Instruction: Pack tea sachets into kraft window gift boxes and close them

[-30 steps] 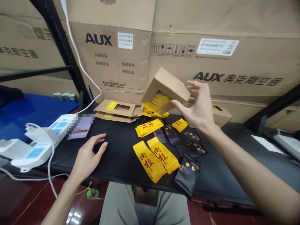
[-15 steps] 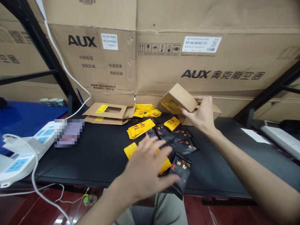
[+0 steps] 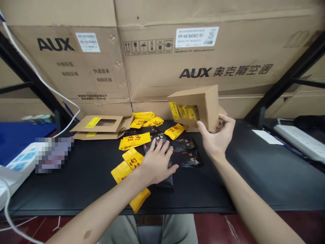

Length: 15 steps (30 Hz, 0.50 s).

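My right hand [image 3: 218, 135] grips the end of a kraft paper box [image 3: 212, 105] and holds it tilted above the table. Yellow packets show through the box's window [image 3: 189, 112]. With fingers spread, my left hand [image 3: 158, 162] lies over the black packets [image 3: 186, 158] in the middle of the table, partly hiding them. Several yellow packets [image 3: 135, 139] with dark lettering lie around it, some by the forearm near the front edge. One more yellow packet [image 3: 174, 131] rests just left of the held box.
Flat kraft boxes [image 3: 101, 126] with windows are stacked at the back left. White power strips stand at the left [image 3: 22, 166] and right [image 3: 301, 142]. A white card [image 3: 267, 137] lies on the right. Large cartons [image 3: 152, 78] form the back wall.
The held box has turned so its window now faces me more. My left hand has moved forward onto the black packets, and the nearest black packet has shifted back from the front edge.
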Each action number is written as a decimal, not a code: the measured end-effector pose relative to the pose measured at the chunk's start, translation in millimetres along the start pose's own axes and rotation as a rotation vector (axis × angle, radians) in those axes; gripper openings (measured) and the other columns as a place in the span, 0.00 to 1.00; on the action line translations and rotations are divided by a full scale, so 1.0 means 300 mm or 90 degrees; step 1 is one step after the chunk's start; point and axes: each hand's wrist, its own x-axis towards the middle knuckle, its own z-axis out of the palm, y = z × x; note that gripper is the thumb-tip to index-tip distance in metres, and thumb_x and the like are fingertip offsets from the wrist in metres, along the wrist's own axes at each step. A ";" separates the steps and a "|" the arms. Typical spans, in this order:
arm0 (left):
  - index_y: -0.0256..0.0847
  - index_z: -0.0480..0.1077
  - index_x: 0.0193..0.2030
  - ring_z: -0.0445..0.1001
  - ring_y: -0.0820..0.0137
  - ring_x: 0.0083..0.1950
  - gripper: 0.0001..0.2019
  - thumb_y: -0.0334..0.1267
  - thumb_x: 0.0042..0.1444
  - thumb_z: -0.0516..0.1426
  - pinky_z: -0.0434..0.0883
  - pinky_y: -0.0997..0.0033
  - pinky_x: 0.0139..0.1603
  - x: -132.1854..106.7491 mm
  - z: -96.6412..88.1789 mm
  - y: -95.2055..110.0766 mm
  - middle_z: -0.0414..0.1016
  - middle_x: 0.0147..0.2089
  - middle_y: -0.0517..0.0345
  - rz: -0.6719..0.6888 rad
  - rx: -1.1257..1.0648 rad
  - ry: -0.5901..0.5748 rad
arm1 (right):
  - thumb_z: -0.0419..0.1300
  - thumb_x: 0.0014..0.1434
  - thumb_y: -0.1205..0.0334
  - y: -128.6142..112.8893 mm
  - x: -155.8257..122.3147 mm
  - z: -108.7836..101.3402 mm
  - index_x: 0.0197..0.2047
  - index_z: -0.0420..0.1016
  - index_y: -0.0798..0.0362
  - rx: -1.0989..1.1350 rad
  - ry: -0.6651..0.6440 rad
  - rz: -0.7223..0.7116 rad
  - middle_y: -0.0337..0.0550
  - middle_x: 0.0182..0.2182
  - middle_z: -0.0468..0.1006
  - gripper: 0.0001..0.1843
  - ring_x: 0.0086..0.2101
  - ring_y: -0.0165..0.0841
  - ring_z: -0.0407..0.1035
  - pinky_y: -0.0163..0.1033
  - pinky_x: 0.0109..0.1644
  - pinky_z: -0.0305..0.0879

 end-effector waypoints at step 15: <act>0.30 0.69 0.62 0.76 0.43 0.64 0.25 0.49 0.67 0.58 0.70 0.46 0.63 0.358 -0.062 0.000 0.81 0.57 0.30 -0.166 -0.005 0.109 | 0.74 0.44 0.37 -0.008 -0.008 -0.027 0.50 0.61 0.48 0.082 0.006 0.107 0.52 0.50 0.74 0.40 0.46 0.42 0.79 0.52 0.53 0.79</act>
